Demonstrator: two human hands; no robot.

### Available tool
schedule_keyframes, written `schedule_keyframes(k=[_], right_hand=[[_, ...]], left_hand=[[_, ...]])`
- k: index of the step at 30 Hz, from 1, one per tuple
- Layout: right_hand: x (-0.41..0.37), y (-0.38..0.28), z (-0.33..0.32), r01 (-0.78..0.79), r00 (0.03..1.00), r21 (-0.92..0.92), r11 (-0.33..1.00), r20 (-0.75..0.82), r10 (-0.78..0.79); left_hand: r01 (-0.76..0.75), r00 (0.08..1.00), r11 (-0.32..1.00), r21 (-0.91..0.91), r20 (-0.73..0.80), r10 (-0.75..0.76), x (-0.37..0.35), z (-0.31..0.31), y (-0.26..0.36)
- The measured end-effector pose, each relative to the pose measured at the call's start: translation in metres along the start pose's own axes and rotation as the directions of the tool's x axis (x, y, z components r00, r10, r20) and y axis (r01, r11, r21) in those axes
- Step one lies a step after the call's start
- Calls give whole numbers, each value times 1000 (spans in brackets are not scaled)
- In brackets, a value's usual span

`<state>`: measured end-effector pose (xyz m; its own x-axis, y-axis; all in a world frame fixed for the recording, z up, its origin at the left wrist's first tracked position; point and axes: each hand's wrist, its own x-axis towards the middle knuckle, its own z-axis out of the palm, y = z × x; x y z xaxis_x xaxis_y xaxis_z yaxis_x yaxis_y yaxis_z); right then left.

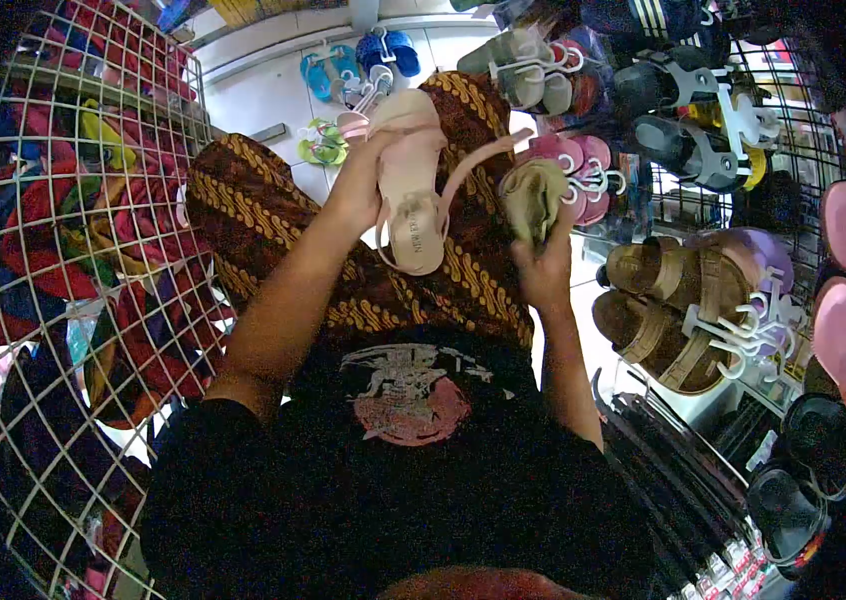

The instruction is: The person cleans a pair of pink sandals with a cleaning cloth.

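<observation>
- Your left hand (361,185) has its grip closed round the side of the pink sandal (413,215), with the insole facing you and the heel strap looping off toward 2 o'clock.
- Your right hand (545,268) grip is wrapped round a tan sandal (531,198), which is near the pink one at its 3 o'clock.
- Both sit over your brown batik lap (263,215).
- Brown strapped sandals (678,275) hang at 3 o'clock of the right hand, and there's a wire rack (63,300) way out at 9 o'clock.

Single head view, wide-angle, facing steeply down; left hand (361,188), right hand (544,268) close, mid-frame.
</observation>
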<state>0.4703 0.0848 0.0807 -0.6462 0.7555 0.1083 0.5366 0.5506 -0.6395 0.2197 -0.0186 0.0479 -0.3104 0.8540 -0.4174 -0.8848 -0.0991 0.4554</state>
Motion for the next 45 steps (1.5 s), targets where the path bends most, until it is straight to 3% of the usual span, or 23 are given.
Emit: schedule_keyframes(k=[3,4,5,6,8,9,12,13,14,16,18,19,22,23,26,27,30,31,34,38,39,42,45], right_hand=[[3,-4,-5,-86,988,-40,995,123,90],[6,-12,-7,-136,978,-49,990,154,142],[12,-23,-17,-341,907,34,939,276,319],[13,-25,-19,-261,953,77,962,181,244],[13,-26,-21,-88,996,138,987,-19,91],[12,-32,-23,-20,994,72,997,-103,27],[10,-65,-35,-13,991,97,995,134,0],[8,-70,-35,95,977,-21,995,191,-89],[5,-78,-34,69,957,-32,997,284,-57],[-1,-80,-31,245,914,-121,962,358,-188],[-1,-73,-33,207,922,-203,957,368,-122],[1,-70,-32,193,924,-244,950,372,-92],[5,-72,-25,186,948,-310,932,306,-87],[6,-76,-23,199,934,-326,924,348,-78],[1,-75,-24,346,858,-130,929,446,-257],[2,-69,-24,299,864,-161,941,464,-195],[10,-69,-21,172,944,-288,942,320,-74],[9,-70,-16,174,953,-253,952,288,-98],[7,-77,-14,347,864,-102,932,421,-276],[20,-77,-18,154,938,-274,949,343,-54],[22,-73,-14,263,951,-307,915,240,-193],[15,-79,-8,352,893,-189,917,360,-269],[15,-71,-20,299,882,-133,945,415,-221]], left_hand=[[-8,1000,999,36,-6,8,4,-5,-6],[26,996,999,-26,81,-23,-1,3,-3],[63,984,994,-85,170,-48,-8,12,1],[105,964,985,-140,259,-66,-11,18,4],[60,976,994,-95,216,-38,-11,21,0],[38,981,997,-69,194,-24,-11,21,-1],[62,981,993,-101,192,-42,-9,12,-11],[45,984,991,-130,176,-21,-11,16,-10],[30,987,987,-158,158,-4,-12,22,-8],[6,988,978,-210,154,27,-12,20,-9],[-22,980,965,-262,186,73,-8,13,-9],[-5,952,970,-243,296,79,-13,13,-8],[-20,991,980,-199,128,46,-16,22,-14],[47,991,976,-213,132,-18,-17,22,-12],[28,970,993,-111,244,0,-12,11,-6],[0,975,986,-168,218,38,-13,15,-8],[-72,987,994,-84,140,84,-14,20,-13],[-21,981,989,-144,188,49,-11,17,-14],[8,999,1000,19,46,-8,-14,19,-9],[46,959,963,-265,282,31,-10,11,-17],[-81,984,993,-88,151,94,-11,16,-19],[-11,996,1000,-24,87,13,-9,13,-16],[24,992,971,-239,123,5,-10,8,-16]])
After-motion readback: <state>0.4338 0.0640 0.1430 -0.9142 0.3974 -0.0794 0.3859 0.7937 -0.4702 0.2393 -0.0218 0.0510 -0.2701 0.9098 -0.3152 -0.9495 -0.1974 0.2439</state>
